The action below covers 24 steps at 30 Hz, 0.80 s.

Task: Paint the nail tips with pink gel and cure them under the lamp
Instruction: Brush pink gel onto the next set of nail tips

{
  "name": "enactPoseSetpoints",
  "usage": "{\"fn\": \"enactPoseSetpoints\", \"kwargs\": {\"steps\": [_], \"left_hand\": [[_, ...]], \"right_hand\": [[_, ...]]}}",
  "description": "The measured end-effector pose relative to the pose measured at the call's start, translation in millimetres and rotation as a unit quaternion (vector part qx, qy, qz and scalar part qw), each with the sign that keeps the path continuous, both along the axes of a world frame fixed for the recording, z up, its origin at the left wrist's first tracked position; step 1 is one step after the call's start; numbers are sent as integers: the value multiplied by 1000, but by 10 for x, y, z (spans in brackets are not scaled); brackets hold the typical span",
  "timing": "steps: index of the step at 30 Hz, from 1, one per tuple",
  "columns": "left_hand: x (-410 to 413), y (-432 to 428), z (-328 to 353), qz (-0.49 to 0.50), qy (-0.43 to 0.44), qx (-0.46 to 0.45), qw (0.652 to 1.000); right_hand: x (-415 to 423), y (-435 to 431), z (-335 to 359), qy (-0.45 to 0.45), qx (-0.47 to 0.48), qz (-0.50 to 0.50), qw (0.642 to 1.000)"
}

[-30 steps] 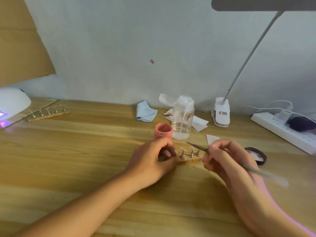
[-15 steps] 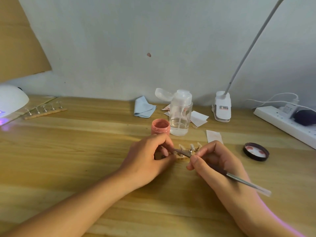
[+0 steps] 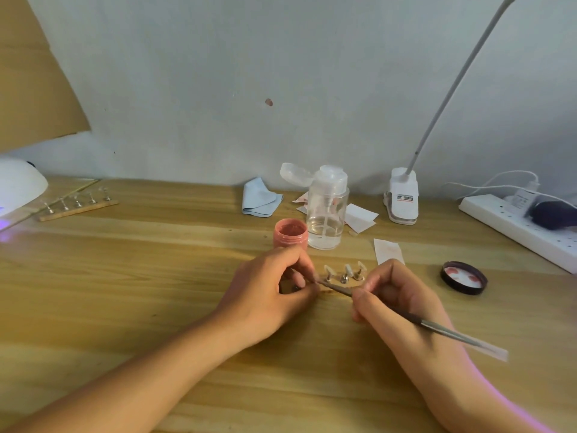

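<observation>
Now the left hand [image 3: 268, 285] rests on the light wooden table [image 3: 125, 292], and its fingers are curled round the left end of a short wooden strip [image 3: 338, 284]; this strip carries clear nail tips [image 3: 349, 270] on small metal stands, and three of them show between the two hands, while the others are hidden behind the left fingers. The right hand [image 3: 396, 298] pinches a thin brush with silver handle [image 3: 437, 326] between thumb and curled fingers; the bristle end points to the left and reaches the left fingertips, but I cannot tell if it touches a nail tip; the handle slants back to the right over the right hand. An open round jar of pink gel [image 3: 291, 234] stands just behind the left hand, just beside a clear plastic pump bottle [image 3: 326, 214] whose flip cap is open. A black round lid [image 3: 463, 278] with pink smears inside lies on the table to the right, apart from the hands. At the far left edge stands a white dome curing lamp [image 3: 18, 185] with a violet glow on the table below it; a second wooden strip with nail tips [image 3: 78, 207] lies near it. Along the wall lie a folded pale blue cloth [image 3: 260, 198], the white clip base of a desk lamp [image 3: 402, 198] and a white power strip [image 3: 515, 226].
</observation>
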<state>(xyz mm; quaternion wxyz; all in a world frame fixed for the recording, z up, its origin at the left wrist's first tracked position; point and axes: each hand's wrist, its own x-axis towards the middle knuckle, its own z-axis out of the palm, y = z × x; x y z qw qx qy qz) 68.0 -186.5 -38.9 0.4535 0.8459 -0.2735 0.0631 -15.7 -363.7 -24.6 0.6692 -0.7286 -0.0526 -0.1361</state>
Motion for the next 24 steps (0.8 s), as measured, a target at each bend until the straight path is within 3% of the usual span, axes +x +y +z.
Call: {"fn": "enactPoseSetpoints", "kwargs": {"steps": [4,11,18,21,24], "left_hand": [[14,5,-8,10,15,-3,1000],[-2,4,14,-2,-5,26,1000],[-12,-12,14,5,-31,36,999],[-15,-5,12,10,-36,36,999],[-9,3,8,15,-23,30,999]], "right_hand": [[-11,-8,29,-13,31,-24,999],[-57,75,103,-89,-9,-45,995],[-121,105,89,-150,-197,-98,964],[-103,103,72,-141,-221,-97,960],[-60,69,61,-104,-176,-81,975]]}}
